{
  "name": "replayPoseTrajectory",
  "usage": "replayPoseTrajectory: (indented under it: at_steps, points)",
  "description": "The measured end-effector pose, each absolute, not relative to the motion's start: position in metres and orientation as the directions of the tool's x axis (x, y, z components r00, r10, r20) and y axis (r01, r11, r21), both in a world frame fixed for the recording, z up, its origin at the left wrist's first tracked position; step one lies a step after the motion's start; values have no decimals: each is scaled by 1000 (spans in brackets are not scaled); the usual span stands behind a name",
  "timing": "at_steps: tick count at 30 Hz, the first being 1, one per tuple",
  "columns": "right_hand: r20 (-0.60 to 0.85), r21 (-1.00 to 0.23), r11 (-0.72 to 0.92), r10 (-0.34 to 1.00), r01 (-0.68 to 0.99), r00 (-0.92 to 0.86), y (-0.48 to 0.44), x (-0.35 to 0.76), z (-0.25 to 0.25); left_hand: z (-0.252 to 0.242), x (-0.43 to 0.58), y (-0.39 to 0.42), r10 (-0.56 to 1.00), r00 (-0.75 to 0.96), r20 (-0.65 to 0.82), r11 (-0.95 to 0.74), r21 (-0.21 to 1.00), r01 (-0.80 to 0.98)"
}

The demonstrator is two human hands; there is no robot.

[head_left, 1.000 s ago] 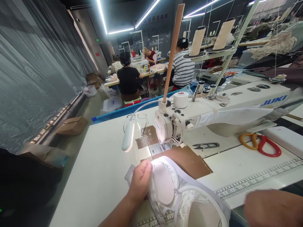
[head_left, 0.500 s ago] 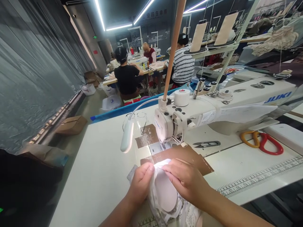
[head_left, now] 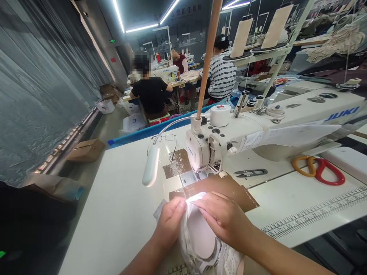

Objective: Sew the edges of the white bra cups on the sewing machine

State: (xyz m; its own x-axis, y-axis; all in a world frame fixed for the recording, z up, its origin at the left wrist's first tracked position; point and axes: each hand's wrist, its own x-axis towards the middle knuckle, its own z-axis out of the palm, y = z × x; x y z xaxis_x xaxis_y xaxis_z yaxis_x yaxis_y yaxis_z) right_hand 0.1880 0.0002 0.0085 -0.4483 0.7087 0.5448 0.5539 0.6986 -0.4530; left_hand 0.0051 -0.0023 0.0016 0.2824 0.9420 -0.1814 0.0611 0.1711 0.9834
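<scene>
A white lace bra piece (head_left: 200, 236) lies on the sewing table's near edge, just in front of the white Juki sewing machine (head_left: 229, 139). My left hand (head_left: 169, 220) is closed on the piece's upper left edge. My right hand (head_left: 225, 217) pinches the same top edge from the right, fingers pressed together over the padded cup. Both hands meet under the bright spot of the gooseneck lamp (head_left: 150, 170). The needle area (head_left: 200, 173) is a short way beyond the fabric, over a brown cardboard sheet (head_left: 229, 191).
Thread snips (head_left: 250, 172) and red-and-yellow scissors (head_left: 319, 170) lie to the right on the white table (head_left: 120, 214). Eyeglasses (head_left: 163, 142) rest behind the lamp. A printed ruler (head_left: 312, 214) runs along the table's front. Other people sit at machines further back.
My right hand came in from the lower right and took hold of the bra piece's top edge beside my left hand. Since half a second ago the hands have barely moved.
</scene>
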Motion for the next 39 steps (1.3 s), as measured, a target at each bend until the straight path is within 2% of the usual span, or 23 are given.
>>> replayPoseTrajectory:
  at_steps: [9,14,20,27,31,39]
  points:
    - [569,-457,695,708,556,-417,0,186,1,5,6,-4,942,284,-177,163,984,73]
    - [590,-443,688,706,575,-391,-1,183,2,5,6,-5,953,272,-133,97,985,141]
    - [598,-485,674,721,557,-351,-5,178,9,3,9,-11,977,210,47,-101,961,256]
    - [438,-644,557,830,523,-345,-19,177,8,4,12,-20,892,278,358,-441,824,355]
    - [506,-683,584,811,438,-293,-27,175,7,5,13,-24,798,289,529,-601,730,324]
    - [589,-684,630,774,367,-231,-28,172,3,7,14,-27,751,304,586,-659,700,277]
